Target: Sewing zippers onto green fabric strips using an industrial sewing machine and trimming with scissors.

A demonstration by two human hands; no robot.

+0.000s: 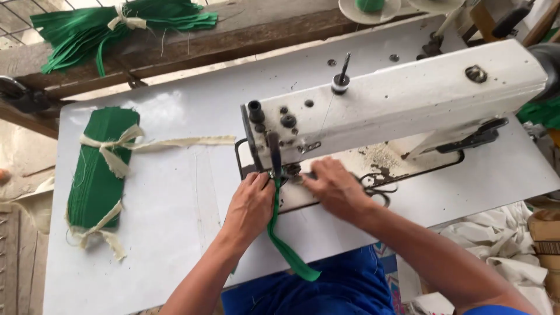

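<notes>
Here, both hands — left hand and right hand — pinching a green fabric strip at the sewing machine needle.

Single head view, looking steeply down, close over sewing table

L hand & R hand on green strip at sewing machine, tied green bundle left

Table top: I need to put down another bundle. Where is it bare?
Bare between the tied green bundle and the left hand, and in front of the bundle. Crowded at the needle, where both hands, right, hold the green strip.
</notes>
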